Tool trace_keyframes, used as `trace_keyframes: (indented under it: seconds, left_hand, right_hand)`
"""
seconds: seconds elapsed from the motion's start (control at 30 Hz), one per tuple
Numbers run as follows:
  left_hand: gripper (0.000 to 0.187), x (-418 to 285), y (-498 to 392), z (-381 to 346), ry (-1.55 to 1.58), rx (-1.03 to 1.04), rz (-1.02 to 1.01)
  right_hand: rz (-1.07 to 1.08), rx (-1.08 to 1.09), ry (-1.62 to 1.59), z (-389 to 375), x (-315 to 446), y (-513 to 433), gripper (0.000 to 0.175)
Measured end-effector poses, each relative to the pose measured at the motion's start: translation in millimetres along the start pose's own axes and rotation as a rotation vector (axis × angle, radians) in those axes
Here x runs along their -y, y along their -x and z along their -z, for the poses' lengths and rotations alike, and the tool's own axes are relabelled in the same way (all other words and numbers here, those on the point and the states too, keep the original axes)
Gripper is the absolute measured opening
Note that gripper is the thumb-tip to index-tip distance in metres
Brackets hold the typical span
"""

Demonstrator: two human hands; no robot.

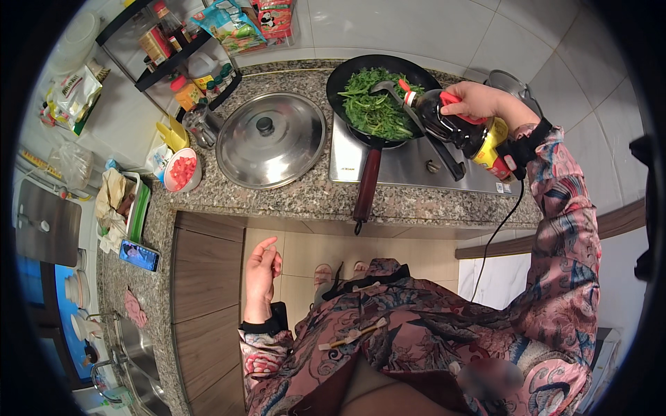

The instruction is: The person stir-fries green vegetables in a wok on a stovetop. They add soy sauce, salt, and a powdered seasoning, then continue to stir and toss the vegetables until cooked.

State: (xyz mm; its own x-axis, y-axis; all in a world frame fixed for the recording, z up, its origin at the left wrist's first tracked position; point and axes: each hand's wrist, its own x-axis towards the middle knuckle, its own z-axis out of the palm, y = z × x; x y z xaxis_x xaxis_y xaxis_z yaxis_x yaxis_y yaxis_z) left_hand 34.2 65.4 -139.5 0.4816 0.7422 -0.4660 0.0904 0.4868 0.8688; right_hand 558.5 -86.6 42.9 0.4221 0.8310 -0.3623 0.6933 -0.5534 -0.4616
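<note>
My right hand (pixel 473 100) grips the red handle of a large dark sauce bottle (pixel 452 122), tilted so its neck points at a black wok (pixel 339 99). Chopped leafy greens (pixel 374 104) fill the wok, which sits on a steel gas stove (pixel 346 156) with its dark red handle towards me. A ladle (pixel 413 117) lies across the wok's right rim, its bowl on the greens. Whether sauce is flowing out cannot be told. My left hand (pixel 264 265) hangs over the floor in front of the counter, fingers loosely curled and holding nothing.
A steel lid (pixel 270 161) rests on the granite counter (pixel 307 200) left of the stove. Beyond it stand a bowl of diced red pieces (pixel 183 171), a glass jug (pixel 203 127) and a seasoning rack (pixel 171 65). A phone (pixel 139 255) lies near the left counter's edge, before the sink (pixel 136 346).
</note>
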Motion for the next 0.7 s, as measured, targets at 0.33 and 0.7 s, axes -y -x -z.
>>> trace_keyframes:
  seconds: [0.33,0.7]
  left_hand:
    - [0.025,-16.3,-6.3,-11.8,-0.095,0.083,-0.037]
    - [0.024,-53.3,-6.7,-54.1,-0.174,0.216,-0.118]
  right_hand:
    - [-0.017,0.020,-0.347,3.6,4.5,15.0,0.027]
    - [0.040,-0.065,-0.306,-1.0,33.4,46.6,0.020]
